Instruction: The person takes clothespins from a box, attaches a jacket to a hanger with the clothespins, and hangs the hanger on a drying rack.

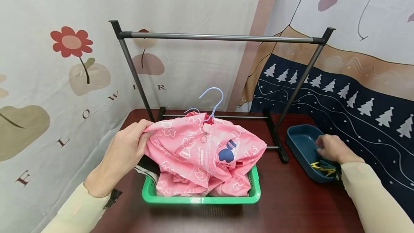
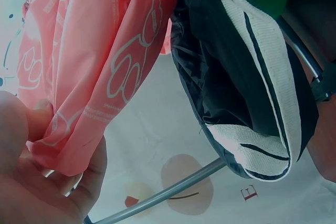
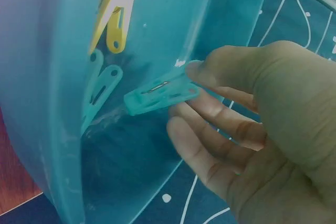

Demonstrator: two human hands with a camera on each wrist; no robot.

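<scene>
My left hand (image 1: 119,154) pinches the shoulder end of a pink jacket (image 1: 184,157) with white bear outlines and a dark blue bear patch. A light blue hanger (image 1: 221,100) shows its hook above the collar. The jacket lies bunched over a green basket (image 1: 200,200). In the right wrist view, my right hand (image 3: 247,124) pinches the end of a teal clothespin (image 3: 160,95) between thumb and fingers, inside a blue tray (image 1: 297,143). A yellow clothespin (image 3: 118,22) and another teal clothespin (image 3: 100,93) are near the tray's wall.
A dark metal garment rack (image 1: 220,37) stands behind the basket on the reddish-brown table (image 1: 275,200). Beside the jacket, a black garment with white trim (image 2: 220,61) hangs over the basket's left side. A second hanger hook (image 1: 192,109) sticks up behind the collar. Printed cloth backs the table.
</scene>
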